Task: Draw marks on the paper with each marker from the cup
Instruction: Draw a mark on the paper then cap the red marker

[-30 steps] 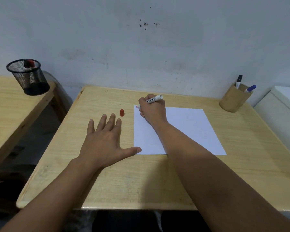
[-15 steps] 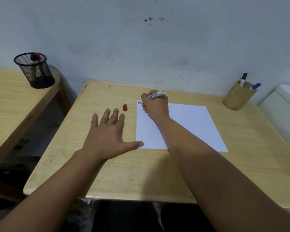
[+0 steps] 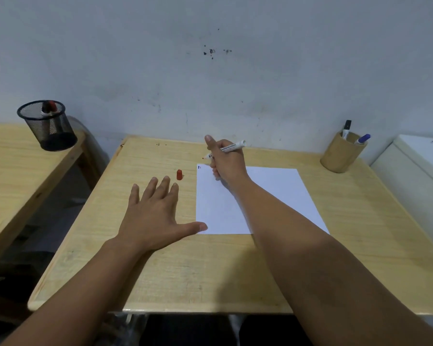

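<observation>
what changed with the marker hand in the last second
The right hand has lifted the marker off the paper's top left corner; its red tip now sits above the sheet's far edge, thumb raised. The left hand stays flat with its thumb on the paper's near corner, and the red cap and wooden cup have not moved.

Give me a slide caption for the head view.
Right hand holds uncapped red marker above paper; left hand flat beside red cap.
</observation>
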Demonstrator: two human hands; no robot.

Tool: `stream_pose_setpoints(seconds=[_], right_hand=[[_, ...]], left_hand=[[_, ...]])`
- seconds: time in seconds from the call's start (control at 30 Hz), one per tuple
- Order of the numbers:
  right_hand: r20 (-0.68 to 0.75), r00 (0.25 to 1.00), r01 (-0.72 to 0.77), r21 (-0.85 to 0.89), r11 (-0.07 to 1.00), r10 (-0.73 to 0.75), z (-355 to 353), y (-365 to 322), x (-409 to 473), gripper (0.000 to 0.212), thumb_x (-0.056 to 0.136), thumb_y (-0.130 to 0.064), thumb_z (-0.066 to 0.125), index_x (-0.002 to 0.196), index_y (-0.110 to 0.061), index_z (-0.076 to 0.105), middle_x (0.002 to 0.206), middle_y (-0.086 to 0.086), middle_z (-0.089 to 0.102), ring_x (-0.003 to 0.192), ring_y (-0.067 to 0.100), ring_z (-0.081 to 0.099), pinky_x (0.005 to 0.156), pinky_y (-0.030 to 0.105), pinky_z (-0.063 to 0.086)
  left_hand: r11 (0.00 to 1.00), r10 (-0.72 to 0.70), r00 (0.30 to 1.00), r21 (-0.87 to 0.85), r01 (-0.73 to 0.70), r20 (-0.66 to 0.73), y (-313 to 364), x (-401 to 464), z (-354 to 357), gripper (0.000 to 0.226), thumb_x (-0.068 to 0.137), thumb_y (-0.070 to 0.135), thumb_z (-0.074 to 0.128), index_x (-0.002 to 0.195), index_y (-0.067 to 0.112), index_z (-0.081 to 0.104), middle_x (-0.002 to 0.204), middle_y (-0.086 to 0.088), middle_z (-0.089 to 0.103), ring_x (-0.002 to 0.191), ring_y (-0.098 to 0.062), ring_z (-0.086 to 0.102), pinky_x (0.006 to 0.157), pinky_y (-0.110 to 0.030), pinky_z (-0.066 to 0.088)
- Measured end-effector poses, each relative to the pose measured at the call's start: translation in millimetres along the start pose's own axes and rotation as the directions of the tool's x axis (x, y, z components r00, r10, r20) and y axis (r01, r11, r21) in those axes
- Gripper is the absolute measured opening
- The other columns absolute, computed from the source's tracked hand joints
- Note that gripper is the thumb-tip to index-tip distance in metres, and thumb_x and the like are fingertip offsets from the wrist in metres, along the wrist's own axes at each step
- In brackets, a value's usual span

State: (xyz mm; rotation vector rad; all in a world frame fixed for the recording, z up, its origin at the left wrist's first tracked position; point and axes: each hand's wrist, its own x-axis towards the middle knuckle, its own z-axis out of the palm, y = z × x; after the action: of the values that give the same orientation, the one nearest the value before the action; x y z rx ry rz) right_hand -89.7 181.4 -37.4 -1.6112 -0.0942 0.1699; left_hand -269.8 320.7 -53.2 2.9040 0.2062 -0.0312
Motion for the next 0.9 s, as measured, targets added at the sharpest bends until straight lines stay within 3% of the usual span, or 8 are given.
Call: stream_pose_setpoints(seconds=[0.1,0.2,0.33,0.43,0.5,0.57,0.73,0.9], right_hand=[[-0.018,0.994,0.109,-0.055,0.993,-0.11,-18,-20,-5,0.037,0.092,-0.043,0.086,0.08,-0.012,0.069,0.058,-0.009,0.064,0.047,0.009,0.053,0.052,0.025,0.041],[0.122,0.98,0.172,-0.093,0.981,-0.16,-41,-34,-16,0.011,0.1,-0.013,0.076,0.11,-0.017,0.074,0.084,0.002,0.078,0.063,0.013,0.072,0.058,0.026,0.055],[0.131,0.989,0.064,0.008,0.998,-0.064,-69,-46,-35,0.044,0.107,0.004,0.042,0.131,-0.019,0.071,0.107,0.006,0.082,0.087,0.026,0.078,0.076,0.041,0.063],[0.12,0.992,0.013,0.113,0.993,-0.026,-93,-51,-46,0.028,0.111,-0.007,0.05,0.121,-0.014,0.075,0.099,0.013,0.078,0.076,0.027,0.076,0.067,0.039,0.067],[0.177,0.984,0.022,0.045,0.999,-0.029,-109,-49,-49,0.016,0.111,-0.011,0.059,0.12,-0.014,0.072,0.099,0.015,0.075,0.068,0.023,0.071,0.066,0.041,0.068],[0.244,0.97,0.028,-0.075,0.997,-0.009,-121,-46,-53,0.016,0.108,-0.012,0.066,0.123,-0.015,0.065,0.096,0.011,0.078,0.064,0.022,0.069,0.064,0.039,0.067],[0.258,0.964,0.136,-0.285,0.949,-0.061,-134,-39,-61,0.024,0.095,-0.003,0.079,0.115,-0.013,0.074,0.079,0.0,0.081,0.064,0.012,0.073,0.063,0.025,0.054],[0.201,0.966,0.231,-0.376,0.897,-0.165,-145,-39,-62,0.012,0.094,-0.009,0.08,0.104,-0.014,0.084,0.061,-0.017,0.072,0.055,-0.003,0.066,0.057,0.017,0.048]], left_hand=[[0.958,-0.1,0.978,-0.282,0.044,-0.185,6,4,-9,0.098,0.084,0.092,0.027,0.145,0.022,0.056,0.159,0.0,0.047,0.15,-0.024,0.037,0.122,-0.052,0.02],[0.912,-0.201,0.916,-0.408,0.046,-0.348,8,26,-17,0.055,0.1,0.052,0.056,0.151,0.031,0.051,0.15,0.001,0.054,0.135,-0.024,0.052,0.106,-0.046,0.044],[0.941,-0.126,0.958,-0.336,0.034,-0.258,6,56,-15,0.038,0.099,0.04,0.062,0.136,0.03,0.067,0.132,0.0,0.063,0.117,-0.024,0.062,0.091,-0.041,0.054],[0.943,-0.143,0.955,-0.328,0.052,-0.26,5,63,-13,0.024,0.099,0.036,0.066,0.118,0.024,0.077,0.112,-0.001,0.073,0.108,-0.027,0.066,0.087,-0.042,0.055],[0.913,-0.197,0.952,-0.398,0.091,-0.233,6,66,-17,0.019,0.096,0.03,0.071,0.112,0.023,0.079,0.109,-0.001,0.077,0.106,-0.026,0.068,0.088,-0.04,0.056],[0.824,-0.27,0.946,-0.552,0.131,-0.178,14,72,-27,0.016,0.092,0.022,0.076,0.108,0.02,0.079,0.103,-0.001,0.078,0.103,-0.024,0.069,0.087,-0.035,0.053],[0.371,-0.235,0.972,-0.923,0.107,0.019,64,78,-62,0.014,0.095,0.016,0.074,0.108,0.012,0.078,0.101,-0.003,0.08,0.091,-0.018,0.068,0.086,-0.035,0.054],[0.212,-0.185,0.982,-0.974,0.074,0.034,113,83,-75,0.014,0.097,0.019,0.073,0.108,0.013,0.079,0.1,-0.002,0.08,0.096,-0.02,0.073,0.09,-0.036,0.06]])
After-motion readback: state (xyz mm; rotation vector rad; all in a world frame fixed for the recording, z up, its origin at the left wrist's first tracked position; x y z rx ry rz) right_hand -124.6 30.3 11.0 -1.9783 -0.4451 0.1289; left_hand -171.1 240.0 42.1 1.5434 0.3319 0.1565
